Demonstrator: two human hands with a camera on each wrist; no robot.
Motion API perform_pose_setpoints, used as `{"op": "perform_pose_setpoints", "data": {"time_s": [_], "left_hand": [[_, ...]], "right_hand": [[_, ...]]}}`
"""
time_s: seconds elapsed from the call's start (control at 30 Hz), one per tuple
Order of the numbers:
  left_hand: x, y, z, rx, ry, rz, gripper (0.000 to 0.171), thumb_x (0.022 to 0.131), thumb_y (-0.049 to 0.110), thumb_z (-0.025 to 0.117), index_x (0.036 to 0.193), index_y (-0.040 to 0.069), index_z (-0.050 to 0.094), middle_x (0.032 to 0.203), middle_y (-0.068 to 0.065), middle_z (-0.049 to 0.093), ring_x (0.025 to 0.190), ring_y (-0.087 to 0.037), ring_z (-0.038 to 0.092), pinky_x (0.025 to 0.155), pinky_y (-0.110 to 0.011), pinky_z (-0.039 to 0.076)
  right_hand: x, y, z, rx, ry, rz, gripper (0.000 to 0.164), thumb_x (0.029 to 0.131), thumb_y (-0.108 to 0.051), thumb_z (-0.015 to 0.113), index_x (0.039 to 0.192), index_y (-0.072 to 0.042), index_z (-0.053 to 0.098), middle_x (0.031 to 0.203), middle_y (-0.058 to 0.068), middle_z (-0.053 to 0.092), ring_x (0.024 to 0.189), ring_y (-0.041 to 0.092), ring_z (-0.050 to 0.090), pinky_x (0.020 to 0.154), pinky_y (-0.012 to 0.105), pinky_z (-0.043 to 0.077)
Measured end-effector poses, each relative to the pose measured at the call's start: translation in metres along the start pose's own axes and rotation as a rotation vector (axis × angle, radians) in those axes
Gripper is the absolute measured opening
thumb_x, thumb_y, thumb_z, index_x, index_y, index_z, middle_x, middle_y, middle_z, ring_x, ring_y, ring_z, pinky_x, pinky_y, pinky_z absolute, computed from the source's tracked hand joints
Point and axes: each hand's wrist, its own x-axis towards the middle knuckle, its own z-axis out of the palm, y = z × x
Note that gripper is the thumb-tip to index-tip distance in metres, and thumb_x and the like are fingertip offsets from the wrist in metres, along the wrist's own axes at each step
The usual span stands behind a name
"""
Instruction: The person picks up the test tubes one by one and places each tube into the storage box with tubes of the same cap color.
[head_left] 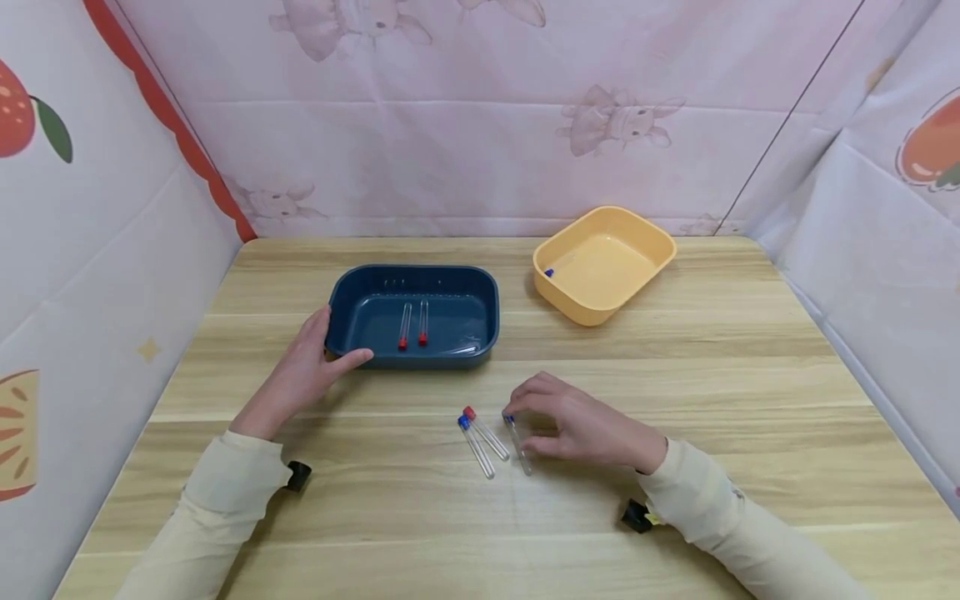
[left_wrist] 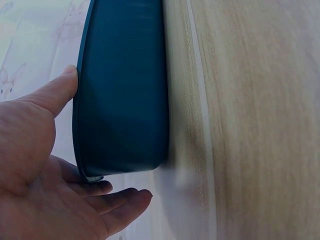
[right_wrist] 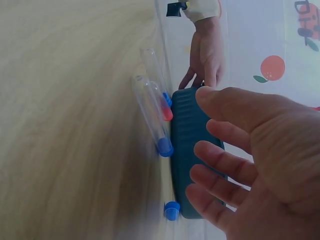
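Observation:
My left hand rests at the near left corner of a dark blue tray, thumb on its rim and fingers spread along its end. Two clear test tubes with red caps lie inside this tray. Over the table, my right hand reaches with parted, gently bent fingers to a blue-capped test tube. In the right wrist view, that tube shows apart from the thumb and fingers. Just left of it, a second blue-capped tube and a red-capped tube lie close together, caps touching or nearly so.
A yellow tray stands at the back right, with a small blue cap showing at its left corner. Another blue cap appears low in the right wrist view. Fabric-covered walls border the wooden table at the back and sides.

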Motion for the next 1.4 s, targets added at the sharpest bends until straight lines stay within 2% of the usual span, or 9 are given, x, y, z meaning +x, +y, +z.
{"op": "perform_pose_setpoints", "data": {"time_s": [0.37, 0.97, 1.2, 1.4], "left_hand": [[0.0, -0.001, 0.0, -0.005, 0.0, 0.001, 0.116, 0.096, 0.062, 0.064, 0.163, 0.004, -0.01, 0.17, -0.025, -0.002, 0.152, -0.05, 0.013, 0.116, -0.07, 0.022], [0.001, 0.002, 0.001, -0.004, 0.002, -0.003, 0.115, 0.096, 0.06, 0.065, 0.164, 0.004, -0.01, 0.17, -0.025, -0.001, 0.151, -0.051, 0.015, 0.114, -0.07, 0.025], [0.001, 0.003, 0.001, -0.003, 0.001, -0.001, 0.114, 0.097, 0.059, 0.064, 0.164, 0.004, -0.01, 0.17, -0.025, -0.001, 0.151, -0.051, 0.015, 0.115, -0.07, 0.025], [0.0, 0.004, 0.0, 0.002, 0.0, -0.007, 0.114, 0.097, 0.06, 0.063, 0.163, 0.004, -0.01, 0.17, -0.026, -0.001, 0.151, -0.052, 0.015, 0.114, -0.07, 0.025]], "right_hand": [[0.008, 0.003, 0.003, 0.023, -0.056, 0.043, 0.051, 0.088, -0.027, 0.085, 0.133, -0.009, 0.067, 0.136, -0.002, 0.06, 0.128, 0.016, 0.05, 0.111, 0.036, 0.044], [0.029, 0.013, 0.011, -0.012, -0.164, -0.016, 0.071, 0.086, -0.038, 0.085, 0.144, -0.007, 0.058, 0.146, 0.004, 0.054, 0.136, 0.02, 0.045, 0.117, 0.039, 0.038], [0.037, 0.015, 0.011, 0.01, -0.233, 0.014, 0.08, 0.084, -0.044, 0.086, 0.15, -0.013, 0.053, 0.15, 0.001, 0.05, 0.138, 0.018, 0.042, 0.119, 0.04, 0.034], [0.043, 0.015, 0.009, -0.006, -0.285, 0.022, 0.083, 0.083, -0.047, 0.086, 0.151, -0.014, 0.052, 0.152, 0.001, 0.047, 0.14, 0.018, 0.039, 0.121, 0.04, 0.032]]}}
